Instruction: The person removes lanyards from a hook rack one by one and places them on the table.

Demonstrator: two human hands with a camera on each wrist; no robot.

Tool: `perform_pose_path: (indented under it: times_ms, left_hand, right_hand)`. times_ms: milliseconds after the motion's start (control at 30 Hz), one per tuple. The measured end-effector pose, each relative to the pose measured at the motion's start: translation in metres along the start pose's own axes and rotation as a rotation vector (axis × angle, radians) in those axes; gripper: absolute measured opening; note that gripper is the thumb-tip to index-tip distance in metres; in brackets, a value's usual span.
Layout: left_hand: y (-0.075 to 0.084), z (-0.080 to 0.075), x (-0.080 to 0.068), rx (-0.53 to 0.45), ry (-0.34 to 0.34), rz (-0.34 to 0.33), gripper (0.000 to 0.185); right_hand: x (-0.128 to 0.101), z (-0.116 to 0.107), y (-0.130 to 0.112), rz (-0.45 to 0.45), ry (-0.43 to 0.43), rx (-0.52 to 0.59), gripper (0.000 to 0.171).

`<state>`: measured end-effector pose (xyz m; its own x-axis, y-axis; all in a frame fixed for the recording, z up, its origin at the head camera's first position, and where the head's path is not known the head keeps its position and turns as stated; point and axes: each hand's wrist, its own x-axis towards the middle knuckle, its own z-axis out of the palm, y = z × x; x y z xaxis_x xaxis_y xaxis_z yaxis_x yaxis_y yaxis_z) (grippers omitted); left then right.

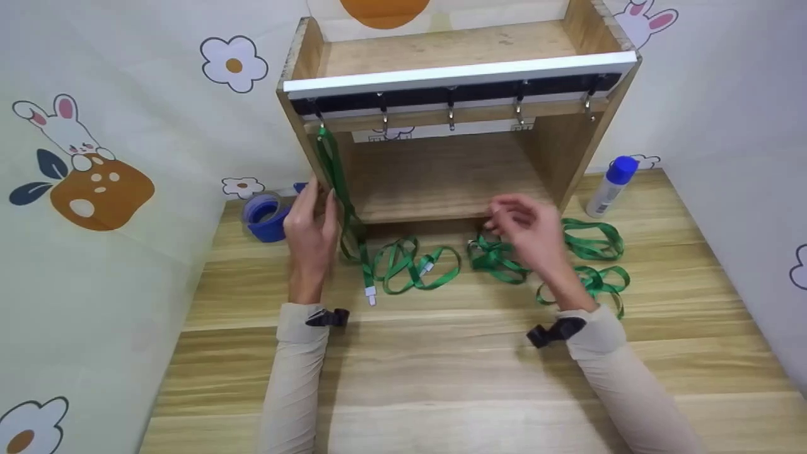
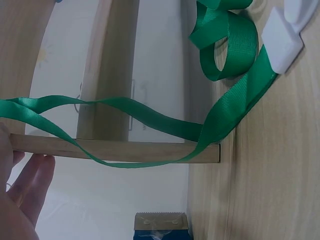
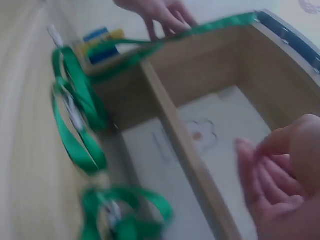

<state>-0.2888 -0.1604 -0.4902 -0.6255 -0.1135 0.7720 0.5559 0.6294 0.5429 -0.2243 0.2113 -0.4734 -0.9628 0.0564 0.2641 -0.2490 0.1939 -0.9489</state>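
A green fabric lanyard [image 1: 336,183] is hanging from the leftmost hook of the open wooden shelf unit [image 1: 441,176], trailing onto the tabletop before it. The left hand [image 1: 311,230] is hovering beside that strap, fingers relaxed and holding nothing. The right hand [image 1: 526,230] is hovering loosely spread, empty, above a tangled green lanyard [image 1: 495,258] in front of the shelf.

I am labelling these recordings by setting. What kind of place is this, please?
Probably a staged indoor tabletop corner: a wooden table, cartoon rabbit-and-flower wall covering, and a small wooden hook rack with green lanyards.
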Motion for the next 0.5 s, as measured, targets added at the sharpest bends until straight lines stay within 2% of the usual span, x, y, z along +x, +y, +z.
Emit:
perform_pose_path:
  times_ms: [200, 300, 400, 500]
  left_hand:
    - [0.0, 0.001, 0.0, 0.004, -0.009, -0.017, 0.036]
    - [0.0, 0.001, 0.0, -0.01, -0.01, -0.024, 0.037]
    - [0.001, -0.001, 0.001, -0.023, -0.021, -0.028, 0.039]
    - [0.002, -0.004, 0.002, -0.052, -0.031, -0.049, 0.039]
  right_hand:
    - [0.003, -0.05, 0.003, -0.071, 0.371, 0.033, 0.026]
    - [0.008, -0.068, 0.009, -0.089, 0.51, 0.042, 0.03]
    - [0.013, -0.077, 0.013, -0.086, 0.558, 0.012, 0.038]
    - [0.014, -0.079, 0.015, -0.069, 0.525, -0.046, 0.046]
